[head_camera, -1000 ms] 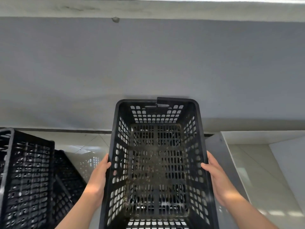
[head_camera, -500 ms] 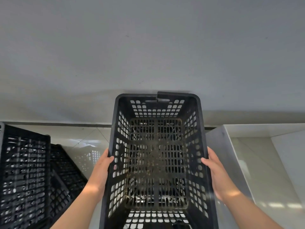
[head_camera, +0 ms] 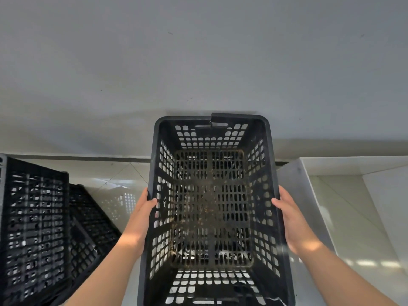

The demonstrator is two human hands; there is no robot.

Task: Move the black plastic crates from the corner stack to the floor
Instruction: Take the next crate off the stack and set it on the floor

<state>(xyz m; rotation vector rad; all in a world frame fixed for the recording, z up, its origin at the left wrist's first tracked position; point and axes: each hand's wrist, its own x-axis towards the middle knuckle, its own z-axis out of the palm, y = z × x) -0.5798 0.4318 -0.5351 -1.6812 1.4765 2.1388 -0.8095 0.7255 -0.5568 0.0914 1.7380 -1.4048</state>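
Observation:
A black plastic crate [head_camera: 212, 208] with perforated walls and a dusty, brownish bottom fills the centre of the head view, its opening facing me and its far end close to the grey wall. My left hand [head_camera: 143, 208] grips its left rim, thumb hooked over the edge. My right hand [head_camera: 287, 215] grips the right rim the same way. Part of the far rim is broken and stands raised. Two more black crates [head_camera: 35, 228] stand at the left, one leaning crate [head_camera: 92, 224] behind the other.
A grey wall [head_camera: 198, 62] takes up the upper half. Pale glossy floor tiles [head_camera: 123, 173] show at the left between the crates. A white ledge or step [head_camera: 353, 166] runs along the right, with a grey panel [head_camera: 295, 186] beside the held crate.
The view has tilted downward, so the ceiling edge is gone from the top. The held crate sits slightly lower and closer. Both hands keep the same grip on its rims.

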